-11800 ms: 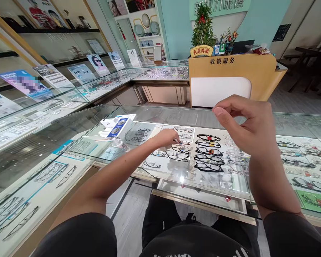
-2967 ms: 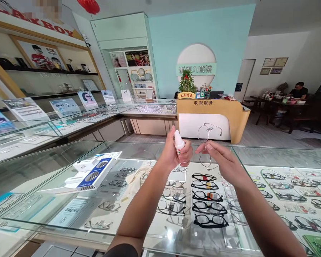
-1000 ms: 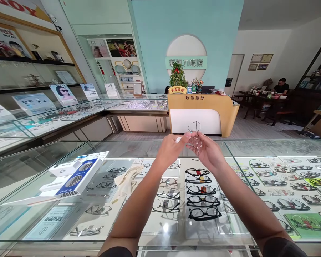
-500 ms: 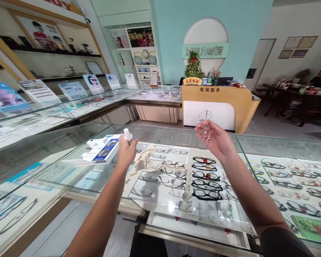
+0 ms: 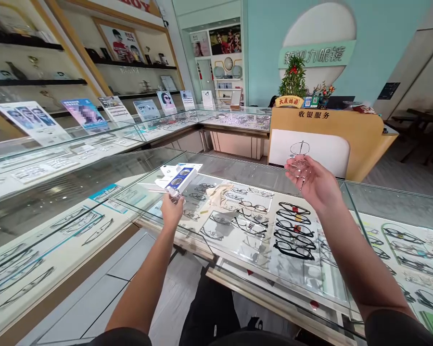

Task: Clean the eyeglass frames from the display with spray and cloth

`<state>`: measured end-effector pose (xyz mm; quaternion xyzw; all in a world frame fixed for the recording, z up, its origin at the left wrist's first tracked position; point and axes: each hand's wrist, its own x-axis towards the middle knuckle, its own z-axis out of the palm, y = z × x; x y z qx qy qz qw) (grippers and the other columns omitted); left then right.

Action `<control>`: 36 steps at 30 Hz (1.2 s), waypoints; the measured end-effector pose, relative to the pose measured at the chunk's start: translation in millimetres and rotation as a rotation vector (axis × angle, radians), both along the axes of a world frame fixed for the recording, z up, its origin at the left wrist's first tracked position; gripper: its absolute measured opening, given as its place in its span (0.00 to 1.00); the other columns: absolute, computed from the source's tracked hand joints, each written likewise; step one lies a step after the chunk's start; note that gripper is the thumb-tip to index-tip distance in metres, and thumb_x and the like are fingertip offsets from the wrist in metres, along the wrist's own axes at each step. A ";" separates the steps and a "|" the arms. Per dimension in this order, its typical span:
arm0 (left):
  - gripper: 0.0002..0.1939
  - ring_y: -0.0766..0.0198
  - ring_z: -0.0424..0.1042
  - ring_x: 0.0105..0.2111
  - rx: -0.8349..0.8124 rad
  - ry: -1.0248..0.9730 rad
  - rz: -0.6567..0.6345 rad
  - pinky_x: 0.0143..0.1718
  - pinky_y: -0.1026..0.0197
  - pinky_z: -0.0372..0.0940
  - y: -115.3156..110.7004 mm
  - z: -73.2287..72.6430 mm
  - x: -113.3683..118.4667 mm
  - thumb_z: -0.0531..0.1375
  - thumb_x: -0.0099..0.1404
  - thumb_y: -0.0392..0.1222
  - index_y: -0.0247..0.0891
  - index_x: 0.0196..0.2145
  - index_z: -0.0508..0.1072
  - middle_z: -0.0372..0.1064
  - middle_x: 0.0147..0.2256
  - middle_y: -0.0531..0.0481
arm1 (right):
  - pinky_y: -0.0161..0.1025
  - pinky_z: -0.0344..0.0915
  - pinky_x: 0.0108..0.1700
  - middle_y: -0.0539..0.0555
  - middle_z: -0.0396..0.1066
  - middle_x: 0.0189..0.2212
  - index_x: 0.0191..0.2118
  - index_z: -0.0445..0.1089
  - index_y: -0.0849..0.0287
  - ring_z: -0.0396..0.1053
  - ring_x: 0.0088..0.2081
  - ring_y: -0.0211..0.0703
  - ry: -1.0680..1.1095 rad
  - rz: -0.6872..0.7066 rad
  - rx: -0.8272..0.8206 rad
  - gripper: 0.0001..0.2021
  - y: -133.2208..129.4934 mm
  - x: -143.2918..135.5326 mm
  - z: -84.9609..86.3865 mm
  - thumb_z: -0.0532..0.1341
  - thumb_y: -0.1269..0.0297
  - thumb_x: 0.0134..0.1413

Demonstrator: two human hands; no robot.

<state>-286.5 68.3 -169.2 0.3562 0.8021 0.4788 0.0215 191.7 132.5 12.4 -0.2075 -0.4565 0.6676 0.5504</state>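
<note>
Head view: the left hand [image 5: 172,210], left of centre, has its fingers curled around a small spray bottle [image 5: 173,193], right beside the blue-and-white box [image 5: 180,178]. Right of centre, the right hand [image 5: 319,185] is up, fingers part-curled, pinching the thin-rimmed eyeglasses [image 5: 299,168] above the glass display counter [image 5: 234,166]. Black-framed glasses [image 5: 294,233] line up below it, and a cream cloth [image 5: 219,194] lies mid-frame.

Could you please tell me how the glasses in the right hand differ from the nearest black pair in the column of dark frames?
The held glasses have thin wire rims; the black pair has thicker, dark ones. The held glasses are raised in the right hand, while the black pair lies below, unheld. Both have two see-through lenses.
</note>
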 end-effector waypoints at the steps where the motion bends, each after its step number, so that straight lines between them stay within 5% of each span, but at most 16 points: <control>1: 0.23 0.50 0.74 0.50 -0.009 -0.008 0.002 0.55 0.50 0.66 0.7 -2.2 -0.6 0.66 0.65 0.44 0.34 0.54 0.68 0.74 0.49 0.41 | 0.40 0.74 0.54 0.50 0.83 0.43 0.39 0.80 0.51 0.79 0.48 0.43 0.001 0.001 -0.002 0.09 -0.2 -0.1 0.3 0.64 0.54 0.67; 6: 0.34 0.46 0.76 0.50 -0.047 -0.049 0.029 0.56 0.46 0.70 0.3 -6.2 4.0 0.64 0.66 0.50 0.33 0.65 0.63 0.73 0.55 0.35 | 0.38 0.76 0.52 0.51 0.83 0.42 0.38 0.80 0.51 0.79 0.48 0.43 0.024 0.007 -0.018 0.09 -0.7 -0.3 2.2 0.64 0.56 0.67; 8: 0.39 0.42 0.71 0.58 -0.007 0.002 0.073 0.62 0.43 0.67 -2.6 -4.7 11.0 0.65 0.65 0.52 0.32 0.68 0.60 0.67 0.61 0.31 | 0.37 0.76 0.51 0.51 0.83 0.42 0.38 0.81 0.52 0.79 0.47 0.42 0.031 0.017 -0.014 0.10 -1.1 -0.5 3.0 0.64 0.56 0.67; 11: 0.42 0.39 0.56 0.70 0.194 0.277 0.215 0.71 0.37 0.53 -8.5 1.7 28.1 0.64 0.65 0.51 0.31 0.69 0.54 0.54 0.68 0.27 | 0.38 0.75 0.51 0.52 0.83 0.41 0.38 0.81 0.52 0.79 0.47 0.42 0.033 0.010 -0.002 0.10 -2.2 -0.9 4.0 0.64 0.56 0.67; 14: 0.34 0.39 0.56 0.69 0.328 0.518 0.166 0.71 0.35 0.52 -9.1 15.6 51.7 0.62 0.66 0.48 0.31 0.64 0.58 0.56 0.65 0.27 | 0.39 0.75 0.51 0.52 0.83 0.42 0.38 0.81 0.52 0.79 0.47 0.44 0.022 -0.002 0.007 0.09 -3.7 -0.8 4.9 0.66 0.55 0.66; 16: 0.25 0.42 0.64 0.63 0.249 0.553 -0.024 0.67 0.39 0.58 -2.0 27.9 70.0 0.59 0.69 0.48 0.33 0.59 0.63 0.64 0.59 0.30 | 0.40 0.75 0.51 0.52 0.83 0.42 0.38 0.81 0.52 0.79 0.47 0.44 0.021 -0.002 0.011 0.09 -4.1 -0.5 5.3 0.66 0.54 0.66; 19: 0.14 0.49 0.73 0.52 -0.109 0.567 -0.387 0.58 0.48 0.64 23.3 42.6 98.3 0.52 0.75 0.44 0.37 0.52 0.70 0.74 0.51 0.38 | 0.39 0.75 0.51 0.52 0.82 0.42 0.38 0.81 0.53 0.79 0.46 0.43 0.025 -0.002 0.015 0.10 -3.6 0.1 5.3 0.65 0.55 0.66; 21: 0.13 0.49 0.74 0.53 -0.317 0.603 -0.509 0.57 0.49 0.64 47.5 44.6 114.7 0.52 0.75 0.41 0.38 0.48 0.74 0.76 0.50 0.39 | 0.39 0.75 0.50 0.52 0.82 0.42 0.38 0.81 0.53 0.79 0.46 0.43 0.019 -0.004 0.018 0.10 -3.0 0.0 4.7 0.64 0.55 0.67; 25: 0.11 0.42 0.74 0.53 -0.459 0.591 -0.535 0.56 0.47 0.64 93.6 31.9 132.6 0.63 0.68 0.44 0.35 0.44 0.78 0.76 0.50 0.33 | 0.39 0.74 0.51 0.52 0.82 0.42 0.38 0.81 0.53 0.79 0.46 0.43 0.015 0.003 0.020 0.10 -3.1 -1.3 3.9 0.64 0.56 0.68; 29: 0.10 0.43 0.75 0.50 -0.494 0.537 -0.517 0.55 0.48 0.64 114.5 24.3 132.1 0.59 0.71 0.42 0.35 0.41 0.79 0.77 0.46 0.33 | 0.38 0.74 0.51 0.52 0.82 0.42 0.38 0.81 0.53 0.79 0.45 0.42 0.036 0.024 0.031 0.11 -4.8 -1.3 5.7 0.64 0.56 0.68; 36: 0.13 0.45 0.76 0.42 -0.426 0.301 -0.401 0.44 0.52 0.65 113.7 56.9 97.8 0.59 0.71 0.47 0.38 0.33 0.76 0.77 0.36 0.36 | 0.39 0.74 0.50 0.52 0.82 0.42 0.38 0.81 0.53 0.78 0.45 0.43 0.020 0.013 0.061 0.11 -6.9 -0.3 6.7 0.66 0.54 0.66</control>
